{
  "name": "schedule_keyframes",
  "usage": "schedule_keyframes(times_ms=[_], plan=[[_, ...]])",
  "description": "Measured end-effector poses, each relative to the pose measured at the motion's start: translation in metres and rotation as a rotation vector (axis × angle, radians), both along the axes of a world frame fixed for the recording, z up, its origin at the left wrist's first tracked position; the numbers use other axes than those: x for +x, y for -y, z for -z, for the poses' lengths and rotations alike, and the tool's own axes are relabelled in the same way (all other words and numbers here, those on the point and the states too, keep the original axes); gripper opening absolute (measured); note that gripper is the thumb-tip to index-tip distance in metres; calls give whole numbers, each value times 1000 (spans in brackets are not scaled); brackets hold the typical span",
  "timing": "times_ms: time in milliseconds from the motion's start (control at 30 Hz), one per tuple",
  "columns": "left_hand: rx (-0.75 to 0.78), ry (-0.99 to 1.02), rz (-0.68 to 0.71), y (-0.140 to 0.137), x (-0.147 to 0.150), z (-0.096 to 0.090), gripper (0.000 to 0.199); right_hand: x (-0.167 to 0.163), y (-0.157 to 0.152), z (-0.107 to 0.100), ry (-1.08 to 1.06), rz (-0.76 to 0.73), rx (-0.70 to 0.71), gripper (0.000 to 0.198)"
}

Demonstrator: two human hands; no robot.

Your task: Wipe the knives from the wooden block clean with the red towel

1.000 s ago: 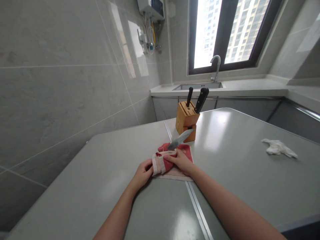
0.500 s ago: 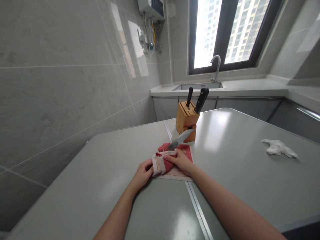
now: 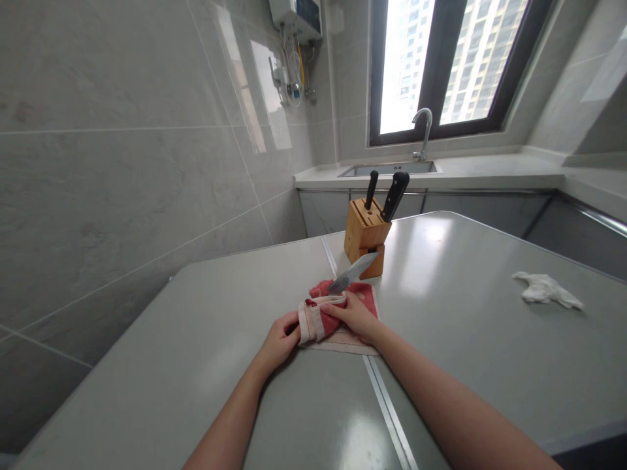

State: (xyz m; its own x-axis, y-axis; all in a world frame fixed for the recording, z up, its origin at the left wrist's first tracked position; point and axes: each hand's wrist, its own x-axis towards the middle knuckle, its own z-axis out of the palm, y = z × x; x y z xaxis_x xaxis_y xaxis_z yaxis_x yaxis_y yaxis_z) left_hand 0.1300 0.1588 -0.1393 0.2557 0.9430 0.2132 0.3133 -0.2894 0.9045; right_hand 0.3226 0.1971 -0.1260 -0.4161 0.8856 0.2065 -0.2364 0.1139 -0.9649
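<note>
A knife [image 3: 354, 273] points up and to the right, its blade bare and its handle hidden in the folds of a red and white towel [image 3: 327, 324]. My left hand [image 3: 281, 336] is closed at the towel's left end, with its fingertips partly out of sight. On the other side, my right hand [image 3: 356, 317] pinches the folded cloth just below the blade, thumb across the top. Part of the towel lies flat on the table under my right hand. Just behind the blade stands a wooden knife block [image 3: 365, 232] with black-handled knives [image 3: 394, 196] in it.
A crumpled white cloth [image 3: 546, 290] lies at the right on the grey table [image 3: 470, 313]. A metal strip [image 3: 386, 408] runs across the tabletop. Beyond the table are a counter with a sink [image 3: 392, 168] and a faucet [image 3: 425, 130]. A tiled wall [image 3: 147, 176] rises at the left.
</note>
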Motion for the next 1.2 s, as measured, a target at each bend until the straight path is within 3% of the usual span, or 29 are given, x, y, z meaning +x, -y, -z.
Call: schedule_keyframes(times_ms=[1200], plan=[[14, -1, 2, 1, -1, 1, 31, 0, -1, 3, 22, 43, -10, 40]])
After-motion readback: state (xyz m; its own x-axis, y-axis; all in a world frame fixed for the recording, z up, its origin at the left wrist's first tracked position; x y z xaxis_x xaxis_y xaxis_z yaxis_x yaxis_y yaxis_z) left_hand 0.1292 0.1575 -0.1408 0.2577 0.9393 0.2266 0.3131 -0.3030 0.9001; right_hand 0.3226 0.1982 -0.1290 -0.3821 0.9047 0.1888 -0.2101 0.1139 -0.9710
